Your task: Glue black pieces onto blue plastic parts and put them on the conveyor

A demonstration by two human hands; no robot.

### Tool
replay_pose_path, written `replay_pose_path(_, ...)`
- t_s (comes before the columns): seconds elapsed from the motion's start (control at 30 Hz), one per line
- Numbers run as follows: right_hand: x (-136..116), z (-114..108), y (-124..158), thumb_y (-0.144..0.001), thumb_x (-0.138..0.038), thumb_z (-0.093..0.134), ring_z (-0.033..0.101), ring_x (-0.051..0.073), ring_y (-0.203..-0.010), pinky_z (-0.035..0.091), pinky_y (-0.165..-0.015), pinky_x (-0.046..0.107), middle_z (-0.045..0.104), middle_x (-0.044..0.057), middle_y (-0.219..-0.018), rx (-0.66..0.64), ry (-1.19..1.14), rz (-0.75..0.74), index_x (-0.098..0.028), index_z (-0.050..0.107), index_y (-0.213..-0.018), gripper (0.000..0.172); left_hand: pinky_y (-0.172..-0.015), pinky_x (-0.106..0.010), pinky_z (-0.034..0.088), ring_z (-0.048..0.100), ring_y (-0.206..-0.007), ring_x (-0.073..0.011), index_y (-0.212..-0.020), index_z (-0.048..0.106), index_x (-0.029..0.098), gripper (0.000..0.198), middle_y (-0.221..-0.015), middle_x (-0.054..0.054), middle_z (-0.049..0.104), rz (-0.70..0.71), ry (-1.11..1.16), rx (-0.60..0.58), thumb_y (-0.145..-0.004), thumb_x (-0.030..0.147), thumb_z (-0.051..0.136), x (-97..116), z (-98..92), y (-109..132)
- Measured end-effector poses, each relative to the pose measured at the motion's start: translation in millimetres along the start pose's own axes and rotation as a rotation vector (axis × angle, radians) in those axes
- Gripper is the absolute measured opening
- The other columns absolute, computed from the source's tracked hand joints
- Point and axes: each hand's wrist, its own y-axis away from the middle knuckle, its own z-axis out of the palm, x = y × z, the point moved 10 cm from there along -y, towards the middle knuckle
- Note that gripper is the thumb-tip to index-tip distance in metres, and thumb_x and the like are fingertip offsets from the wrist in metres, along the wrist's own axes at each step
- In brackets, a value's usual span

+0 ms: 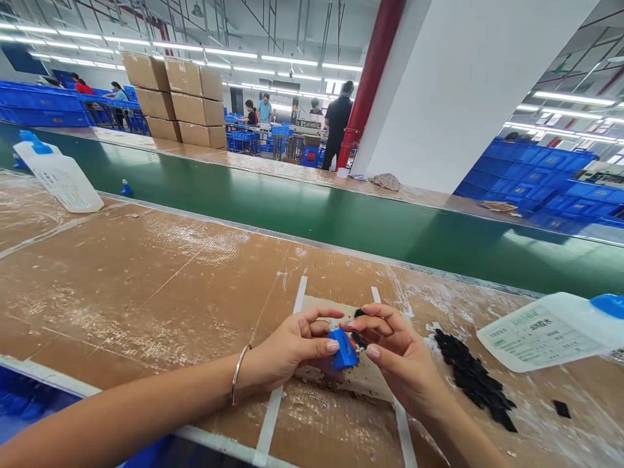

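Observation:
My left hand (312, 338) wears a bangle and pinches a small blue plastic part (345, 351) with a whitish tip. Close against that part, my right hand (400, 348) has a small black piece (359, 339) between thumb and fingers. Both hands are over a taped-down pale sheet (368, 380) on the brown work surface. To the right of my right hand lies a pile of flat black pieces (470, 374), with a single black square (561, 409) apart from it. The fingers partly cover both held things.
A translucent bottle (541, 331) with a blue cap lies at the right; another bottle (61, 179) is at the far left. Beyond the table runs a green conveyor belt (273, 195) bearing a blue part (126, 188). Cartons (197, 104), a red pipe (370, 71) and several people are farther back.

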Motion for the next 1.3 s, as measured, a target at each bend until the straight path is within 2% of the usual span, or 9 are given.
replay_pose_path(0.2, -5, -3, 1, -0.081, -0.027, 0.073, 0.060, 0.016, -0.095, 0.049, -0.082, 0.029, 0.067, -0.001, -0.105, -0.016, 0.135, -0.032, -0.034, 0.053, -0.114, 0.039, -0.065, -0.032, 0.056, 0.062, -0.077, -0.0153, -0.111, 0.059, 0.022, 0.046, -0.100, -0.006, 0.064, -0.021, -0.023, 0.025, -0.069, 0.025, 0.077, -1, 0.6, 2)
replay_pose_path(0.3, -17, -12, 2, -0.084, -0.028, 0.069, 0.058, 0.018, -0.099, 0.046, -0.088, 0.034, 0.067, -0.001, -0.106, 0.001, 0.417, -0.113, -0.035, 0.050, -0.116, 0.037, -0.060, -0.029, 0.054, 0.061, -0.074, -0.0147, -0.107, 0.060, 0.019, 0.044, -0.097, -0.006, 0.064, 0.034, -0.060, 0.082, -0.068, 0.027, 0.077, 11, -10.2, -1)
replay_pose_path(0.43, -19, -9, 1, -0.089, -0.026, 0.061, 0.058, 0.021, -0.101, 0.042, -0.092, 0.042, 0.064, 0.001, -0.106, -0.099, 0.882, -0.163, -0.033, 0.049, -0.116, 0.030, -0.058, -0.024, 0.048, 0.059, -0.071, -0.0130, -0.098, 0.061, 0.017, 0.033, -0.087, -0.005, 0.064, 0.162, -0.074, 0.241, -0.070, 0.027, 0.075, 39, -35.6, -2)
replay_pose_path(0.57, -16, -6, 0, -0.090, -0.024, 0.058, 0.058, 0.024, -0.101, 0.041, -0.091, 0.046, 0.064, 0.003, -0.107, -0.156, 0.998, -0.201, -0.032, 0.047, -0.118, 0.032, -0.061, -0.024, 0.046, 0.061, -0.078, -0.0153, -0.097, 0.061, 0.016, 0.030, -0.089, -0.005, 0.064, 0.177, -0.078, 0.296, -0.072, 0.028, 0.072, 48, -44.5, -2)
replay_pose_path(0.87, -5, -8, -3, -0.091, -0.025, 0.056, 0.058, 0.026, -0.102, 0.041, -0.092, 0.050, 0.064, 0.004, -0.108, -0.173, 0.995, -0.141, -0.031, 0.047, -0.118, 0.030, -0.059, -0.024, 0.045, 0.056, -0.070, -0.0118, -0.092, 0.062, 0.016, 0.026, -0.081, -0.002, 0.061, 0.164, -0.073, 0.275, -0.071, 0.027, 0.074, 41, -42.3, -4)
replay_pose_path(1.0, -5, -10, -4, -0.088, -0.027, 0.060, 0.057, 0.026, -0.104, 0.038, -0.096, 0.050, 0.066, 0.005, -0.105, -0.124, 0.920, -0.093, -0.029, 0.050, -0.115, 0.029, -0.059, -0.024, 0.045, 0.055, -0.067, -0.0109, -0.092, 0.061, 0.017, 0.027, -0.079, -0.001, 0.059, 0.151, -0.085, 0.283, -0.071, 0.028, 0.074, 39, -44.3, -4)
replay_pose_path(1.1, -6, -19, -4, -0.085, -0.032, 0.065, 0.057, 0.025, -0.104, 0.039, -0.096, 0.048, 0.066, 0.005, -0.105, -0.029, 0.726, -0.039, -0.028, 0.052, -0.114, 0.033, -0.059, -0.025, 0.047, 0.055, -0.068, -0.0114, -0.091, 0.061, 0.016, 0.029, -0.079, -0.001, 0.059, 0.152, -0.074, 0.273, -0.069, 0.027, 0.075, 35, -40.9, -5)
replay_pose_path(1.2, -6, -26, -3, -0.080, -0.034, 0.072, 0.059, 0.022, -0.096, 0.047, -0.085, 0.040, 0.067, 0.004, -0.104, 0.059, 0.444, 0.008, -0.029, 0.053, -0.112, 0.037, -0.058, -0.025, 0.048, 0.056, -0.068, -0.0119, -0.091, 0.061, 0.015, 0.030, -0.080, -0.002, 0.060, 0.130, -0.061, 0.239, -0.068, 0.028, 0.076, 26, -31.0, -6)
replay_pose_path(1.3, -6, -26, -5, -0.076, -0.035, 0.077, 0.060, 0.020, -0.091, 0.049, -0.079, 0.034, 0.068, 0.002, -0.099, 0.093, 0.230, 0.010, -0.031, 0.057, -0.109, 0.039, -0.059, -0.026, 0.049, 0.058, -0.070, -0.0127, -0.094, 0.062, 0.016, 0.032, -0.084, -0.004, 0.062, 0.075, -0.057, 0.178, -0.068, 0.029, 0.076, 11, -16.5, -6)
